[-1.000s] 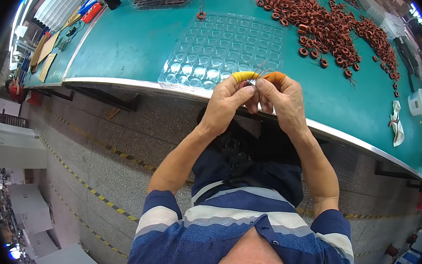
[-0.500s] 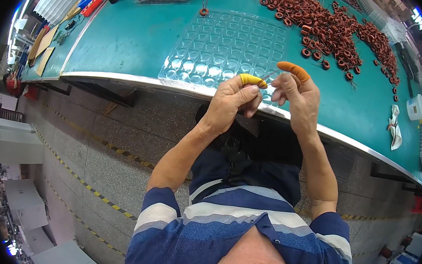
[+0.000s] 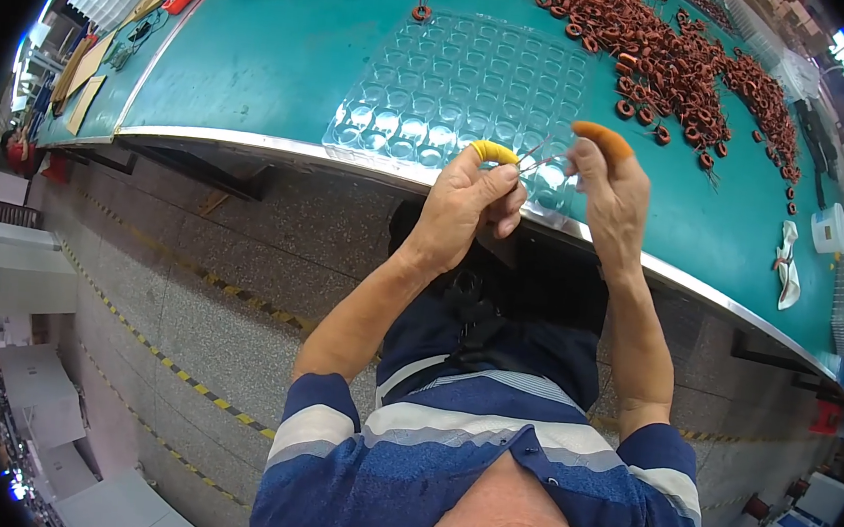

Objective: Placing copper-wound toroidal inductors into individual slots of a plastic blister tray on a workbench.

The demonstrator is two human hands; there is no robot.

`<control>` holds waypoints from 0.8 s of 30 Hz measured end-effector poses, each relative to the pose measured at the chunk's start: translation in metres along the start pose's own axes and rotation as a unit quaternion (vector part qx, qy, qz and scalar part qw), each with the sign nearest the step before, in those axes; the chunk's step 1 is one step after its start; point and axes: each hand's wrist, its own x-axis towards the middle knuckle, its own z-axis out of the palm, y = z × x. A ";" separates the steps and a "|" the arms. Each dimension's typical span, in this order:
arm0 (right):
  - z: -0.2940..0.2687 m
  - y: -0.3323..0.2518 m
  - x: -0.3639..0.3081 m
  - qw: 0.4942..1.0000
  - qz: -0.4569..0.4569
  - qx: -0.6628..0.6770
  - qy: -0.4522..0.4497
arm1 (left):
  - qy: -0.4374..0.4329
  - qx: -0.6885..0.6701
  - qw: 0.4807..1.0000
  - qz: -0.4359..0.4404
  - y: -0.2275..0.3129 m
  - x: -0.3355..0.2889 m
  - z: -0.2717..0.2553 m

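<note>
— What's laid out on the green worktop [image 3: 259, 59]?

— A clear blister tray [image 3: 458, 86] of empty round pockets at the near edge, a heap of brown coil rings [image 3: 680, 65] far right, a small white box [image 3: 831, 227] at the right end.

— And the hands?

— Both are raised over the tray's near edge. The left hand [image 3: 462, 202], a yellow cot on one finger, is closed, pinching thin wire leads [image 3: 537, 155]. The right hand [image 3: 614, 195], with an orange cot, pinches their other end.
</note>
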 end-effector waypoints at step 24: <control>0.106 0.008 0.215 0.980 -0.141 -0.096 -0.106 | 0.042 0.747 0.608 0.266 0.029 0.047 -0.043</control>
